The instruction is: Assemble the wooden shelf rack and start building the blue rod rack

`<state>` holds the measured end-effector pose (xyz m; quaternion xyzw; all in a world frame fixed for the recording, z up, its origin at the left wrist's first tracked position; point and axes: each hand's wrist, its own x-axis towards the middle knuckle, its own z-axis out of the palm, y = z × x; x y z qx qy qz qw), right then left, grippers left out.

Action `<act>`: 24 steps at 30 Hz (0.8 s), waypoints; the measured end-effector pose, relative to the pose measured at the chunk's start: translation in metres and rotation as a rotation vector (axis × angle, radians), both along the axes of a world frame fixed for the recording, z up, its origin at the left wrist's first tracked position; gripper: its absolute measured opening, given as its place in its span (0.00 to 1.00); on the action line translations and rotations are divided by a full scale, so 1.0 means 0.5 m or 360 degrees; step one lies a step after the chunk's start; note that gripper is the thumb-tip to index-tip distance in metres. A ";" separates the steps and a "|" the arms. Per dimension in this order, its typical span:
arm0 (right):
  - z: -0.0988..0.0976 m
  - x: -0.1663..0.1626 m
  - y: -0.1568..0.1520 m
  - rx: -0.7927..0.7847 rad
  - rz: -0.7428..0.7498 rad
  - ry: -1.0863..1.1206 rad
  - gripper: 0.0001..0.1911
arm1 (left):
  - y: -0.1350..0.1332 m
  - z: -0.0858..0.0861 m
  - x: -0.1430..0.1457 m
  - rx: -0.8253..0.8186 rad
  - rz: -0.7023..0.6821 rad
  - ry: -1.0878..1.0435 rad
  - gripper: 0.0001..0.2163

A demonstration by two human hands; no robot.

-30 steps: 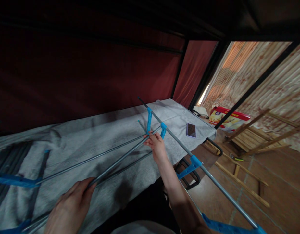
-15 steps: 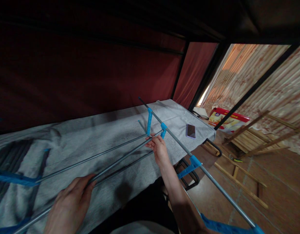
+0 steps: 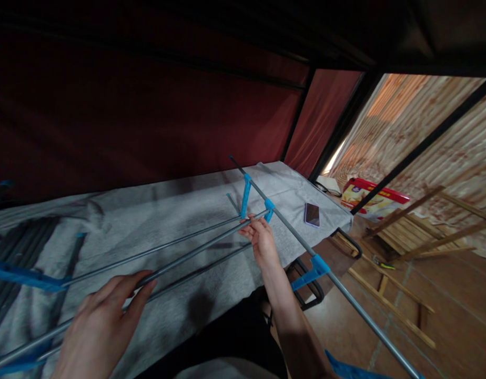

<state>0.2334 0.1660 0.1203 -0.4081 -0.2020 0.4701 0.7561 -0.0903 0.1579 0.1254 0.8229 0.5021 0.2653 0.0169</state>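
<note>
My left hand is closed around a grey metal tube that slants up to the right. Farther along the same tube, my right hand pinches it close to a blue plastic connector. The tube's far end meets this connector; whether it is seated inside I cannot tell. The connector sits on a long crossing tube, which also carries a blue bracket and another blue connector. Two thinner tubes run alongside the held one. At the left lies a blue plastic piece.
A grey blanket covers the bed, with a phone on it. Several dark tubes lie at the left. Dark bed-frame posts and a red curtain enclose it. On the floor are a red box and a wooden frame.
My left hand has moved slightly left and down along the tube, still closed on it. The right hand keeps its hold near the connector. The view has shifted a little.
</note>
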 end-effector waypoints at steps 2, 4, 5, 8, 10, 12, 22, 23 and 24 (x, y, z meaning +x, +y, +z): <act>-0.007 0.002 -0.003 -0.0038 0.0007 -0.0032 0.11 | 0.003 0.004 0.001 0.0017 -0.0002 0.0013 0.19; -0.016 0.007 -0.012 -0.0092 -0.0015 -0.0065 0.11 | 0.006 0.011 0.004 0.0035 -0.0002 0.0022 0.19; -0.021 0.010 -0.018 -0.0114 -0.0037 -0.0081 0.11 | 0.007 0.015 0.005 0.0041 -0.0014 0.0020 0.20; -0.025 0.021 -0.036 -0.0146 -0.0101 -0.0120 0.12 | 0.007 0.027 0.010 0.0055 -0.0062 -0.0008 0.22; -0.020 0.023 -0.039 -0.0142 -0.0097 -0.0126 0.12 | 0.007 0.031 0.010 0.0062 -0.0071 -0.0014 0.22; -0.012 0.019 -0.035 -0.0116 -0.0078 -0.0114 0.12 | 0.007 0.031 0.009 0.0093 -0.0073 -0.0004 0.20; -0.046 0.035 -0.032 -0.0258 -0.0713 -0.0554 0.17 | 0.021 0.015 0.003 0.0199 -0.0086 -0.0006 0.13; -0.052 0.045 -0.034 -0.0303 -0.0823 -0.0629 0.19 | 0.021 0.014 0.004 0.0169 -0.0072 -0.0014 0.13; -0.056 0.054 -0.034 -0.0340 -0.0897 -0.0707 0.21 | 0.020 0.014 0.006 0.0138 -0.0052 -0.0021 0.12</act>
